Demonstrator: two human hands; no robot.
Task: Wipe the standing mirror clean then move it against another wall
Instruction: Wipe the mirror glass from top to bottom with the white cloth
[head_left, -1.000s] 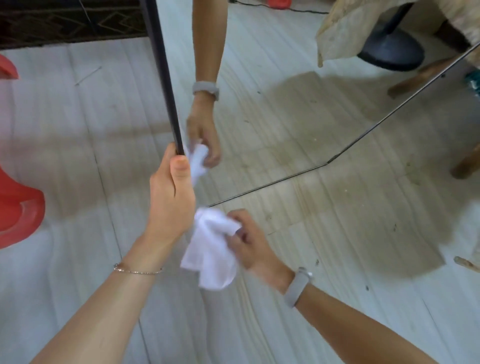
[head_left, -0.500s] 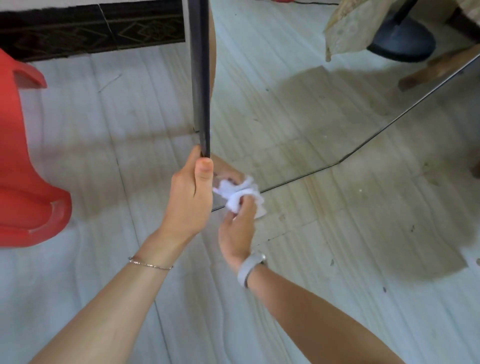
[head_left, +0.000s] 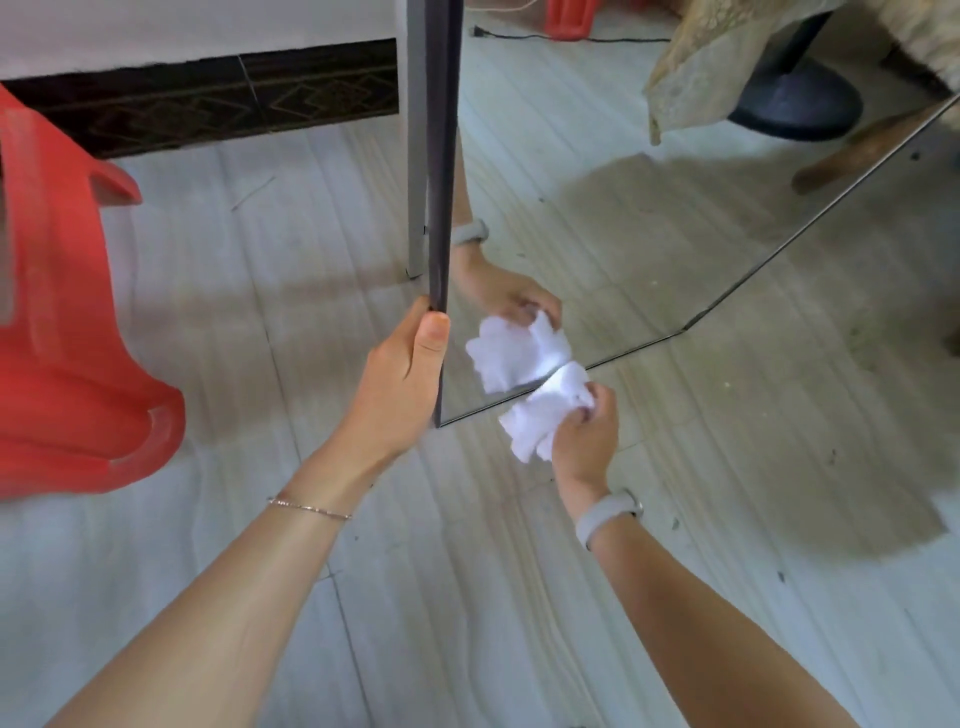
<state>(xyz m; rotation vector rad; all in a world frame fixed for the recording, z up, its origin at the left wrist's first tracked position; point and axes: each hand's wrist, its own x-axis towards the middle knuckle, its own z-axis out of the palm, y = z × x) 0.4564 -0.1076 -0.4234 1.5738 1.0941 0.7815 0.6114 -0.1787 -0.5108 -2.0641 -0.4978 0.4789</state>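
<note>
While gripping the mirror (head_left: 597, 218) frame's edge with left hand (head_left: 402, 379), pressing bunched white cloth (head_left: 540, 415), clenched in right hand (head_left: 584, 444), against bottom edge

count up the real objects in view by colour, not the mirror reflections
white: 1, the cloth in the right hand
red: 1, the plastic chair
dark framed: 1, the mirror gripped by the left hand
grey: 1, the wristband
silver: 1, the bracelet
total: 5
</note>
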